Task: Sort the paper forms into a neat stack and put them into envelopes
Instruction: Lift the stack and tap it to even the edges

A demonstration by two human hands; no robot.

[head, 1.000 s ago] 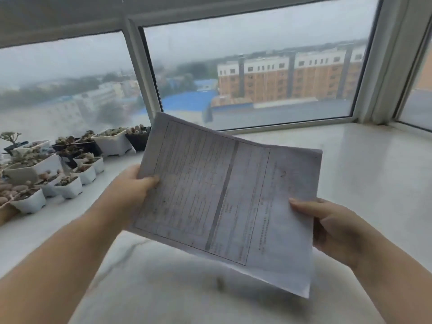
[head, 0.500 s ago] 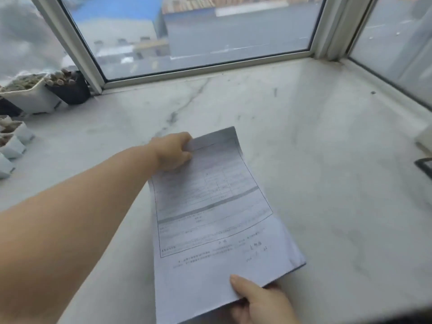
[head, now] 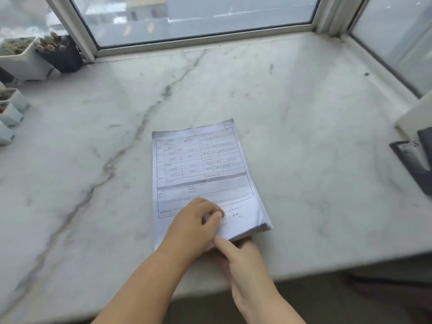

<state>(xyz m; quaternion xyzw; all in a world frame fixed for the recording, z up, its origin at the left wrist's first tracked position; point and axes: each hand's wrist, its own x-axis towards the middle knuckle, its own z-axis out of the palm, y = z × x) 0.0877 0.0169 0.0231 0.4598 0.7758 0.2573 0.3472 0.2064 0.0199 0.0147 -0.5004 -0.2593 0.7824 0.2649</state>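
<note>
A stack of printed paper forms (head: 201, 169) lies flat on the marble windowsill (head: 304, 141), its long side running away from me. My left hand (head: 194, 228) rests on the stack's near end with its fingertips curled onto the top sheet. My right hand (head: 240, 256) is at the near right corner, thumb along the edge and fingers tucked under the sheets. No envelope is in view.
Small white and black pots of succulents (head: 35, 54) line the far left of the sill. A dark stapler-like object (head: 413, 160) and a white box edge (head: 416, 113) sit at the right. Window frames (head: 201, 43) bound the back and right; the sill's front edge (head: 327, 263) is near me.
The forms went from held up in both hands to lying flat on the sill. My left hand slid from the stack's far end to its near end, beside my right hand.
</note>
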